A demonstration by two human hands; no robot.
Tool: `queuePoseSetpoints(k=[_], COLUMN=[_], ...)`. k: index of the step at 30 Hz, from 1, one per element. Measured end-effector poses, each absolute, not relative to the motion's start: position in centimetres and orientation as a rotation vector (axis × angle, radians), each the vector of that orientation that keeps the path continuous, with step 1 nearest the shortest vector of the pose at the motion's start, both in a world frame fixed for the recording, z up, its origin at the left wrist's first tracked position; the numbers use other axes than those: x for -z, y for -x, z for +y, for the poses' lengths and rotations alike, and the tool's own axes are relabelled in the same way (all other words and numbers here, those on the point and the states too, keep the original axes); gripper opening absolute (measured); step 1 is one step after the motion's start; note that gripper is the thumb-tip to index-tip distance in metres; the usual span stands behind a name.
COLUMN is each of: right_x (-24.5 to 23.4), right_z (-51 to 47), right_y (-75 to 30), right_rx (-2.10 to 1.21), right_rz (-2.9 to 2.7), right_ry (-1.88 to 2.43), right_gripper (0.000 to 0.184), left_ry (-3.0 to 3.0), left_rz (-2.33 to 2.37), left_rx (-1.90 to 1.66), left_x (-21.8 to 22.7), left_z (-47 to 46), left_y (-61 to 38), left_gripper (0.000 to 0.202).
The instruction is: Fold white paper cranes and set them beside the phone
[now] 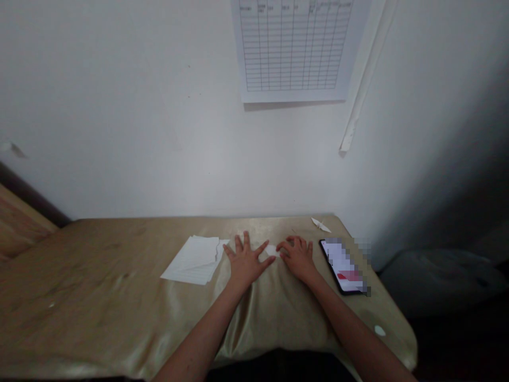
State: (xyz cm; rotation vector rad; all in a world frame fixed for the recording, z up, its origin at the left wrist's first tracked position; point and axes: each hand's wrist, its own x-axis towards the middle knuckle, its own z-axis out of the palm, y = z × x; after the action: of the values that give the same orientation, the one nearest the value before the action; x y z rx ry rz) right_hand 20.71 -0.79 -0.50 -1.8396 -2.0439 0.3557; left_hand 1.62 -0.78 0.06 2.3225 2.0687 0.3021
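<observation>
We face a pale wall (pixel 119 132) with a printed grid sheet (pixel 294 53) at upper centre and a white strip (pixel 363 90) slanting beside it. Across the lower frame we see a cloth-covered table (pixel 99 297), shiny and beige, a wooden piece (pixel 24 228) at the left edge, and dim light fading into shadow at right.

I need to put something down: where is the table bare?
The broadest patch is left of the paper stack, bar a white speck; a smaller one lies between phone and lower-right scrap. Crowded: the middle, where left hand and right hand flank a paper piece.
</observation>
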Motion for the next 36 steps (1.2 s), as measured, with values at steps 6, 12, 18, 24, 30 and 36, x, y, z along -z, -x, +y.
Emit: queuePoseSetpoints(k=[6, 12, 18, 24, 30, 36], right_x=[0.52, 0.56, 0.5, 0.48, 0.61, 0.74], right_z=[-0.85, -0.86, -0.96, -1.0, -0.93, -0.9], right_y=[-20.74, -20.9, -20.92, -20.97, -20.94, -21.03], right_rx=[-0.358, -0.365, -0.384, -0.365, -0.357, -0.358], right_rz=[-2.031, -2.036, -2.017, -1.994, -1.967, -1.962], right_ry=[1.828, 1.824, 1.817, 1.804, 1.803, 1.793], right_gripper=[0.025, 0.025, 0.024, 0.02, 0.021, 0.02], left_ry=[-2.293, -2.294, -2.27, -2.442, -2.463, -2.439], left_rz=[2.137, 2.167, 2.197, 1.919, 1.881, 1.966], left_rx=[-0.319, -0.304, -0.323, -0.408, -0.417, -0.444], left_x=[0.03, 0.39, 0.75, 0.23, 0.37, 0.25], left_z=[-0.42, -0.23, -0.26, -0.86, -1.19, -0.97], left_y=[-1.04, -0.71, -0.6, -1.02, -1.22, -0.95], left_gripper=[0.074, 0.075, 0.088, 0.064, 0.05, 0.049])
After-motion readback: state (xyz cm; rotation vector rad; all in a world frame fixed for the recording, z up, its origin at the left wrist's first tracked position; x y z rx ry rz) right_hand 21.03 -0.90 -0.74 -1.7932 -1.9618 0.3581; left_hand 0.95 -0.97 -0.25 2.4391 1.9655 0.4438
